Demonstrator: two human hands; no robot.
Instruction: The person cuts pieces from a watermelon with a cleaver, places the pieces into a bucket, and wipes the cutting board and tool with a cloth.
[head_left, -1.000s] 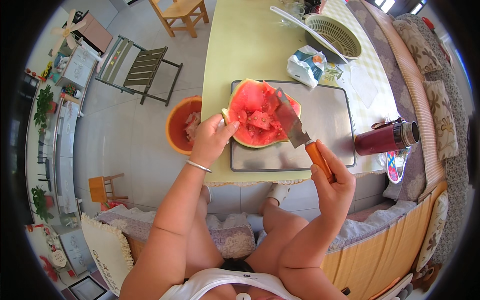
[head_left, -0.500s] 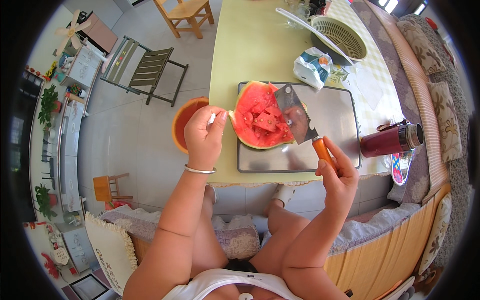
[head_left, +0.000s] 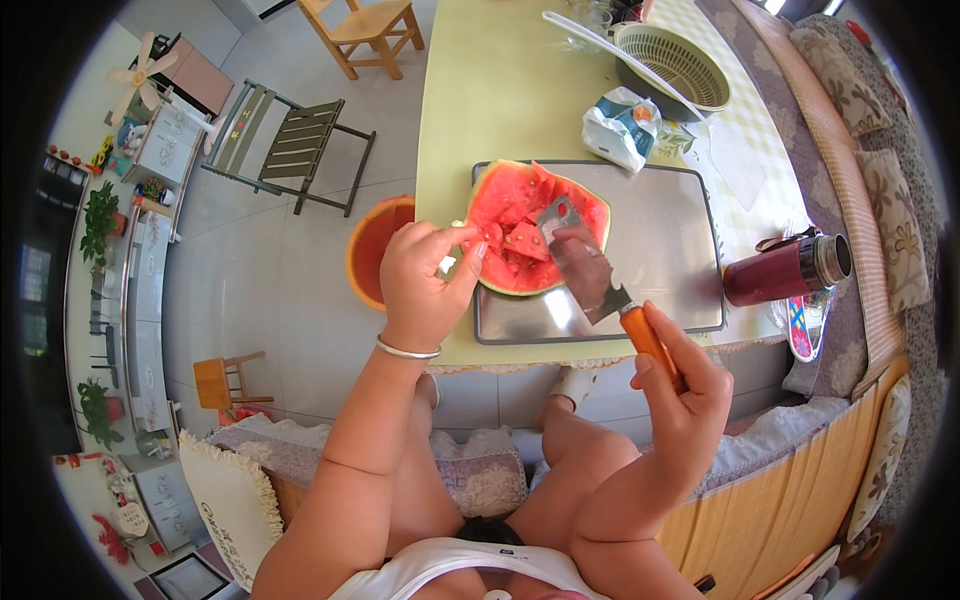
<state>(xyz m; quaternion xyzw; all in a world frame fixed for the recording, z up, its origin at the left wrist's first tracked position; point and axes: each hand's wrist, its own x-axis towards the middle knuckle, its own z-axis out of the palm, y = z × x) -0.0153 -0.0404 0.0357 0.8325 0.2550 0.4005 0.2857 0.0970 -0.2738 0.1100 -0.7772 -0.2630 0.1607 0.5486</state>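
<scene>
A cut piece of watermelon (head_left: 523,240) with loose red chunks and seeds in its hollow lies on the left part of a metal cutting board (head_left: 650,250). My right hand (head_left: 685,385) grips the orange wooden handle of a cleaver (head_left: 585,265). Its broad blade slants up and left over the fruit's right side; I cannot tell whether it touches. At the melon's left edge is my left hand (head_left: 425,280), wearing a silver bangle. Its thumb and forefinger are bent towards each other at the red flesh, and a small white piece (head_left: 446,264) shows within the curled fingers.
An orange bucket (head_left: 358,255) stands on the floor left of the table (head_left: 450,120). Beyond the board are a white packet (head_left: 620,130) and a colander (head_left: 690,65) with a long white handle across it. A maroon flask (head_left: 775,278) lies at the right.
My left hand has moved right, its fingertips now over the melon's left edge. The cleaver has shifted slightly left and down, its blade turned more edge-on. The melon sits almost where it was.
</scene>
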